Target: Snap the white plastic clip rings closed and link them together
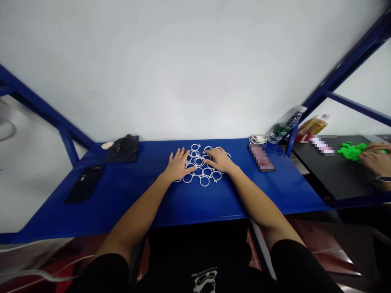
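A loose pile of white plastic rings (204, 181), each with a small clip-like tab, lies spread on the blue table (122, 219). My left hand (176, 166) rests over the pile's left side, fingers stretched and spread, its thumb pointing in among the rings. On the right side lies my right hand (220, 160), palm down and fingers apart, touching rings at the upper right. Neither hand grips a ring that I can see. Some rings are partly hidden beneath both hands.
At left are a black phone (85, 184) and a dark crumpled bag (124, 148). On the right stand a plastic bottle (285, 124), a coiled white cable (258, 139) and a blurred-out phone (262, 158). Beyond the blue frame, another person's hands (377, 158) touch green pieces (351, 151).
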Demonstrator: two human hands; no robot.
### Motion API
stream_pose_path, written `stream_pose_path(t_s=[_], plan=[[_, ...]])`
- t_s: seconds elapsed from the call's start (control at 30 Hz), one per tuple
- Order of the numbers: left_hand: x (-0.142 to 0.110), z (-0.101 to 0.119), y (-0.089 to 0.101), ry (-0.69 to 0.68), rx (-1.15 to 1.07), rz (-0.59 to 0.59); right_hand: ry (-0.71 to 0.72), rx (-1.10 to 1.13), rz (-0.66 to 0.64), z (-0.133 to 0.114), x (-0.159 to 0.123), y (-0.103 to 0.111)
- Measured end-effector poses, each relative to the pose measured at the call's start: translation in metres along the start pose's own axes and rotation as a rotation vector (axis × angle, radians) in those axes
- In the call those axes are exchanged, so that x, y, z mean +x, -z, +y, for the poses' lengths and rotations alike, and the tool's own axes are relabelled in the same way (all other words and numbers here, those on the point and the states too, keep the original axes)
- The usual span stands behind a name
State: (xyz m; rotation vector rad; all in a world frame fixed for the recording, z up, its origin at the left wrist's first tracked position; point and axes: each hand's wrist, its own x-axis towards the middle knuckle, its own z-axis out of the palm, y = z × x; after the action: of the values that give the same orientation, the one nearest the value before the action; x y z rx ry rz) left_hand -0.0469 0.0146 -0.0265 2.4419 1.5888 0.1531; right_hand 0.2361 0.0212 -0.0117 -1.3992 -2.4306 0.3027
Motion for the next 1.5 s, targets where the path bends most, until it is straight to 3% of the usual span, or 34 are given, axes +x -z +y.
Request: stream_pose_path(t_s=[0.23,0.47,0.63,0.77,0.87,1.07,1.17,1.37,1.5], plan=[[-0.006,0.003,0.006,-0.035,0.003,-0.035,-0.107,-0.067,0.026,0.008,-0.001,-0.002],[-0.012,0.008,0.003,-0.080,0.026,-0.113,-0.071,-0.110,0.039,0.010,-0.001,0.001],[0.001,0.016,-0.001,-0.023,0.021,-0.054,-0.092,-0.071,0.141,0.006,0.002,0.003],[0.006,0.019,0.005,-0.024,0.002,0.108,-0.109,-0.009,0.190,0.006,0.000,0.011],[-0.001,0.012,0.012,-0.030,-0.011,0.153,-0.097,0.015,0.137,0.010,-0.007,0.018],[-0.009,0.000,0.006,-0.007,-0.002,-0.045,0.043,0.020,0.049,0.018,-0.012,0.018],[-0.003,0.004,0.003,-0.015,0.000,-0.022,0.063,0.024,-0.006,0.016,-0.009,0.014],[-0.004,0.017,0.012,0.022,0.012,0.124,-0.076,-0.038,0.001,0.019,-0.017,0.024],[-0.013,0.024,0.007,0.048,0.016,0.037,-0.135,-0.043,-0.138,0.029,-0.035,0.026]])
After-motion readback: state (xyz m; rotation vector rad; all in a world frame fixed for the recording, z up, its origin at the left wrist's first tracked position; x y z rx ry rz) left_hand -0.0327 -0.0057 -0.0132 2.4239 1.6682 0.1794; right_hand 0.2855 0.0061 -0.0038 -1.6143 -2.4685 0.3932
